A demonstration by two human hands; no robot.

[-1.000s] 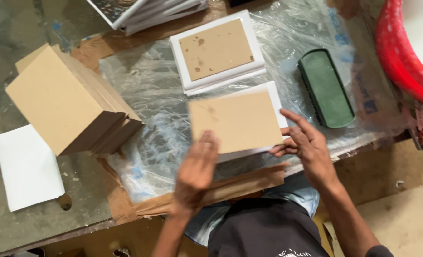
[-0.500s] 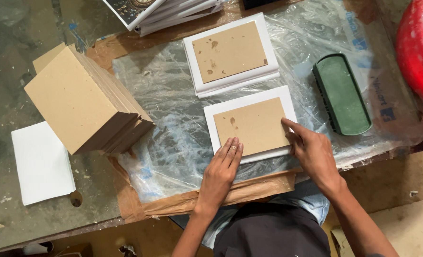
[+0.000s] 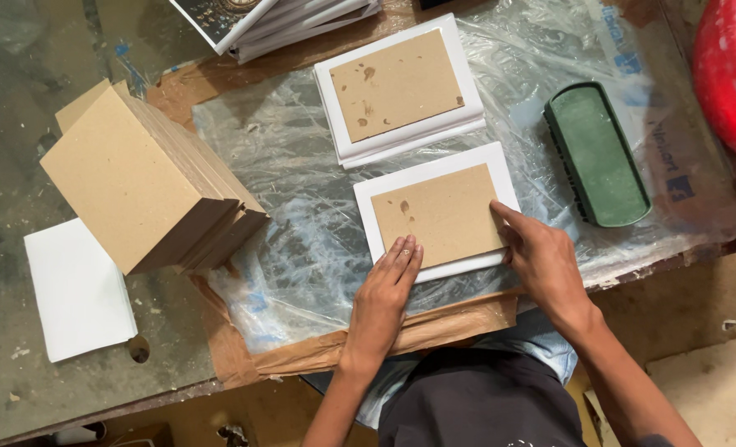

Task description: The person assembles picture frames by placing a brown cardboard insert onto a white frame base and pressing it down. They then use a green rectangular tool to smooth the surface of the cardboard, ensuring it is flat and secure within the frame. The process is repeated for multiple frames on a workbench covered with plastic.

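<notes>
Brown board (image 3: 442,217) is lying long axis L-R; left hand (image 3: 382,291) and right hand (image 3: 543,261), both flat and unclenched, are pressing its near and right edges.

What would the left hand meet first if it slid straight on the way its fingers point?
The left hand points up across the brown board on the white sheet; beyond it, probably the second board on the white stack.

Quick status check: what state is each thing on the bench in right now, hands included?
Left hand: flat, fingers pressing the board's near edge.
Right hand: fingertips on the board's right edge.
Brown board: lying flat on a white sheet.
Second board-and-sheet set: stacked, stained, untouched.
Board stack: leaning, fanned.
Green pad: lying flat, open side up.
Plastic film: spread, crinkled.
</notes>
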